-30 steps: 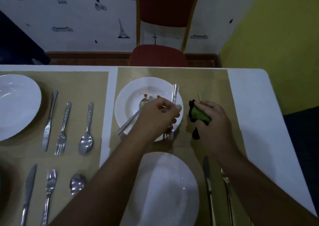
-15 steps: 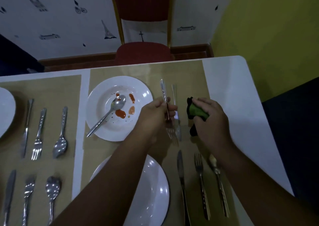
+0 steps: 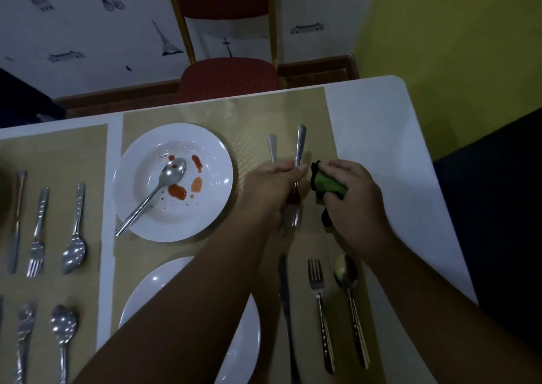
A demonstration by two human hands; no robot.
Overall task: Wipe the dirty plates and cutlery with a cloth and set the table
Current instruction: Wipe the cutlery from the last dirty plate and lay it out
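1. Left hand [image 3: 269, 190] pinches the stained fork [image 3: 300, 146] at mid-handle, over the placemat [image 3: 252, 119], right of the dirty plate [image 3: 211, 216].
2. Right hand [image 3: 355, 201] clutches the green cloth [image 3: 327, 182], just beside the fork.
3. A spoon [image 3: 164, 184] and red sauce lie on the dirty plate.

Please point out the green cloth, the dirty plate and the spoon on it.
green cloth [image 3: 328, 184], head view, its green fold.
dirty plate [image 3: 205, 218], head view, bare white part near rim.
spoon [image 3: 148, 198], head view, middle of handle.

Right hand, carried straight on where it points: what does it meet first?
Likely the fork the left hand holds, just beyond the cloth that the right hand grips; relative height is unclear.
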